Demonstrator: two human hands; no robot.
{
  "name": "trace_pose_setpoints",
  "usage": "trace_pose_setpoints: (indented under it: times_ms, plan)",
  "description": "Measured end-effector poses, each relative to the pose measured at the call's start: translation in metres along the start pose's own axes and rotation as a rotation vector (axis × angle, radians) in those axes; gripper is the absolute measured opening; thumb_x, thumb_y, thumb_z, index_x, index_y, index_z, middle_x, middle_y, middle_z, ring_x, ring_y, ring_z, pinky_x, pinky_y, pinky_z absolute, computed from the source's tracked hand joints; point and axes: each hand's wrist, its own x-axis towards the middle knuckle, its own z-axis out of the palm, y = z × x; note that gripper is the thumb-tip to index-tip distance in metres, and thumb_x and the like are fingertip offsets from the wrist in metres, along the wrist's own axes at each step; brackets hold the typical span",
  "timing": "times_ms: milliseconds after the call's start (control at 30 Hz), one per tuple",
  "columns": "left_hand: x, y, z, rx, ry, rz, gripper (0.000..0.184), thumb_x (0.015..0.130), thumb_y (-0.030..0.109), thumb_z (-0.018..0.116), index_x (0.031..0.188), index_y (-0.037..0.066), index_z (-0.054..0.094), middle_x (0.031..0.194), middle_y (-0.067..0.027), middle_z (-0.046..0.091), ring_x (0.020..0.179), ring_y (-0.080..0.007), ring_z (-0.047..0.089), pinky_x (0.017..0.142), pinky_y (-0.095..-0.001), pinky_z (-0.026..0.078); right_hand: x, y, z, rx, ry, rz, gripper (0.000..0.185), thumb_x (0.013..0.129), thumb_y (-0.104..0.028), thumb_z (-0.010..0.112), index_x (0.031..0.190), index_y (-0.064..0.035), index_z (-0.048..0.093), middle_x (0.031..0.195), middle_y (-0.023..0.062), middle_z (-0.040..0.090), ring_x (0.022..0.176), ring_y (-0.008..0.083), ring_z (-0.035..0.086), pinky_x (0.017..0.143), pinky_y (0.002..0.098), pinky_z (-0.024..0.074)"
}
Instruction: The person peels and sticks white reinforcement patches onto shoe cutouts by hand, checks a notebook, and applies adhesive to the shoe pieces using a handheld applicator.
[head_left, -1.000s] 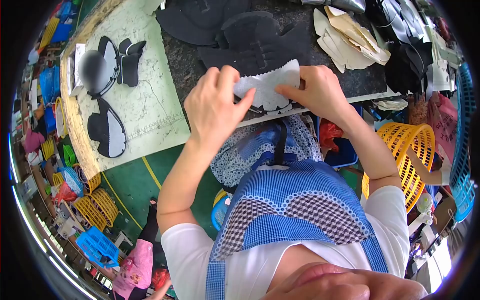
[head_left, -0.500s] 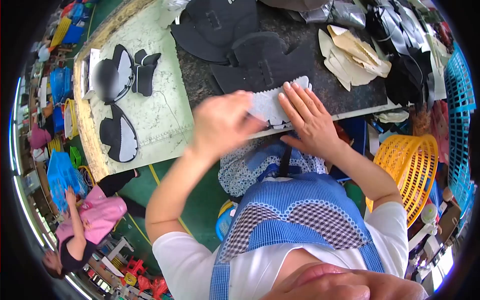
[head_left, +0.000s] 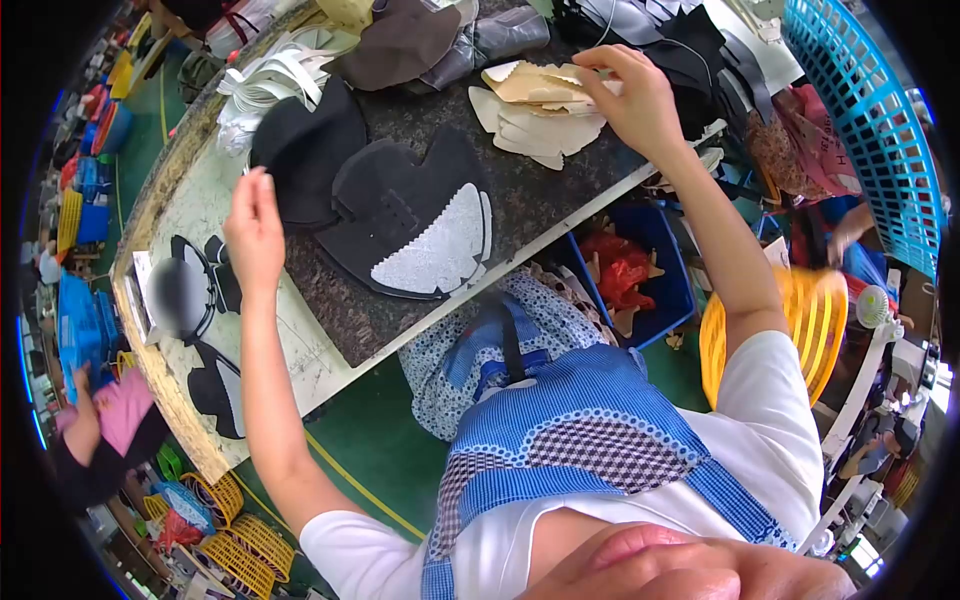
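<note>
White piece (head_left: 440, 240): laid on black panel (head_left: 385, 185), near side; looks done.
Cream pieces (head_left: 545, 122): stacked at right, off panel.
Right hand (head_left: 640, 100): at cream pieces; cannot tell if pinching.
Left hand (head_left: 256, 240): raised left, loose, empty.

The person wore a plain white shirt (head_left: 765, 385) with short, loose sleeves (head_left: 340, 535) and an open neckline. Over it went a blue apron (head_left: 590, 395) in a fine small check, its wide shoulder strap (head_left: 735, 500) cut from the same cloth, its chest crossed by curved panels (head_left: 600, 455) of dark-and-white check edged with a pale blue dotted trim (head_left: 615, 421). Lower down hung a pale cloth (head_left: 428, 370) with a small blue pattern, and a black strip (head_left: 509, 340) ran along the front.
</note>
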Motion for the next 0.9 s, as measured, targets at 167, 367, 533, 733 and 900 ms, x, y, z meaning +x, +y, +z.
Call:
trace_pose_setpoints:
  times_ms: [167,367,533,733,900]
  plan:
    - [-0.038,0.092,-0.021,0.198,-0.011,0.542,0.019,0.095,0.014,0.066,0.111,0.004,0.07,0.097,-0.0094,0.075,0.084,-0.0244,0.073,0.074,-0.0345,0.059,0.01,0.01,0.031,-0.145,-0.253,-0.095,0.048,0.084,-0.031,0.074,0.125,-0.0072,0.064,0.105,0.0091,0.067,0.11,0.0309,0.06,0.094,0.0427,0.0497]
    - [-0.106,0.117,0.008,0.009,-0.412,0.311,0.034,0.083,0.027,0.08,0.107,0.004,0.072,0.105,-0.0111,0.075,0.095,-0.0278,0.074,0.081,-0.0367,0.059,0.022,0.011,0.022,0.258,-0.547,0.058,0.043,0.086,-0.029,0.071,0.122,-0.0067,0.068,0.101,0.0098,0.068,0.092,0.0218,0.066,0.082,0.0345,0.0524]
    - [-0.075,0.15,0.009,-0.376,-0.54,0.017,0.025,0.087,0.016,0.077,0.108,0.002,0.073,0.102,-0.0116,0.075,0.095,-0.0226,0.073,0.086,-0.0334,0.056,0.04,-0.003,-0.009,0.512,-0.799,0.27,0.033,0.094,-0.032,0.067,0.112,-0.0048,0.072,0.084,-0.0001,0.067,0.075,0.0064,0.057,0.067,0.0251,0.0472]
    - [-0.05,0.2,0.055,-0.986,-0.254,-0.041,0.043,0.094,0.024,0.074,0.125,-0.003,0.059,0.117,-0.0121,0.067,0.107,-0.0195,0.066,0.089,-0.0329,0.053,-0.013,-0.107,-0.01,0.123,-0.019,-0.269,0.025,0.081,-0.02,0.077,0.1,-0.0059,0.069,0.092,0.0078,0.066,0.074,0.0268,0.067,0.067,0.0373,0.0543]
    - [-0.046,0.178,0.046,-1.105,-0.309,-0.235,0.021,0.106,0.019,0.056,0.116,0.001,0.06,0.104,-0.0047,0.069,0.092,-0.0076,0.063,0.081,-0.0251,0.051,-0.04,-0.127,-0.011,0.467,-0.147,-0.476,0.046,0.075,-0.021,0.084,0.115,-0.0034,0.067,0.101,0.0113,0.066,0.089,0.0285,0.065,0.072,0.0356,0.0543]
